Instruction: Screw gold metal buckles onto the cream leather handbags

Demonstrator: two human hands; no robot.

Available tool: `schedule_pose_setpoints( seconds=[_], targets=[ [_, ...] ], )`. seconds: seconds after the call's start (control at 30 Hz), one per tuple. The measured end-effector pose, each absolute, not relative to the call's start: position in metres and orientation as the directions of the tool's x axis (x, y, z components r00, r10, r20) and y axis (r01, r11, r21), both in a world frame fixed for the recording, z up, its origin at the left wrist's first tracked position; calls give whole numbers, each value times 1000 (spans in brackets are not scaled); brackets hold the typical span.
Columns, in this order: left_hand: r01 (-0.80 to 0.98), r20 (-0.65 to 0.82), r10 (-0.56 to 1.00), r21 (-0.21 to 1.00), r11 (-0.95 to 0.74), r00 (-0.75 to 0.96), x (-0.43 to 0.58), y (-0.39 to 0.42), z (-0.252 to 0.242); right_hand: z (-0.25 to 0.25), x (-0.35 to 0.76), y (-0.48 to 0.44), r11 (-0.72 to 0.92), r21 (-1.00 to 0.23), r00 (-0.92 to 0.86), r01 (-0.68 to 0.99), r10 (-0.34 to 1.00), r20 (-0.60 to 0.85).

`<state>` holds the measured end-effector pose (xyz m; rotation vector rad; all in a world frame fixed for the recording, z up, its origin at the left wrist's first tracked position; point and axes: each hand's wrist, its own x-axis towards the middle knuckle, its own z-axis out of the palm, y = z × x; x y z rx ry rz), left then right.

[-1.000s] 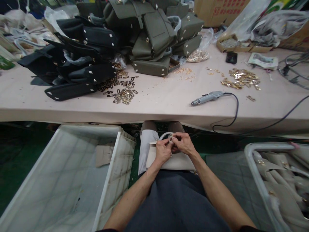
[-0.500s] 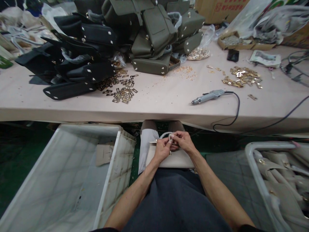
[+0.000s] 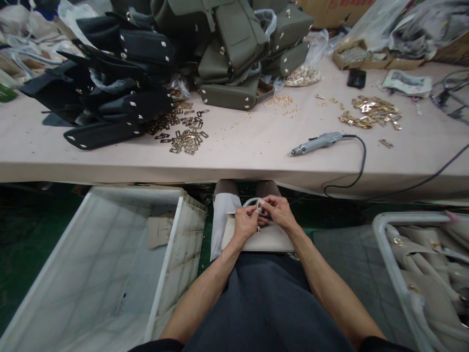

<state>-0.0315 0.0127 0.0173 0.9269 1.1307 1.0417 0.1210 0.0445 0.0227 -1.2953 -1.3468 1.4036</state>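
A cream handbag (image 3: 273, 240) lies across my lap, with its pale curved handle (image 3: 250, 201) toward the table. Over the bag's upper side, my left hand (image 3: 246, 222) and my right hand (image 3: 277, 211) meet fingertip to fingertip. Both are closed in a pinch on a small strap-like piece of the bag near the handle. Exactly what lies between the fingertips is mostly hidden. A small metal fitting (image 3: 258, 229) shows just below the fingers on the bag.
On the table (image 3: 234, 146) lie a grey electric screwdriver (image 3: 318, 143) with a cord, gold metal fittings (image 3: 373, 111), dark frame-shaped fittings (image 3: 187, 141), black handbags (image 3: 104, 132) and olive handbags (image 3: 229, 93). A white bin (image 3: 176, 264) stands left; another bin (image 3: 388, 264) holding cream bags (image 3: 421, 244) stands right.
Both hands stay at the same spot on the bag. The fingers have shifted slightly, and the strap piece between them now shows less. The camera view has tilted a little.
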Motion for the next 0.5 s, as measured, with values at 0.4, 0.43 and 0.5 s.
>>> schedule_pose_setpoints(
  seconds=[0.4, 0.43, 0.5],
  targets=[
    [-195, -300, 947, 928, 317, 113, -28, 13, 16, 31, 118, 44, -92, -979, -160, 181, 980, -121],
    [-191, -302, 946, 928, 320, 119, -28, 13, 17, 30, 118, 45, -105, -979, -161, 177, 978, -134],
    [-188, -310, 941, 924, 332, 133, -28, 14, 19, 28, 116, 46, -175, -977, -146, 121, 971, -192]
  ],
)
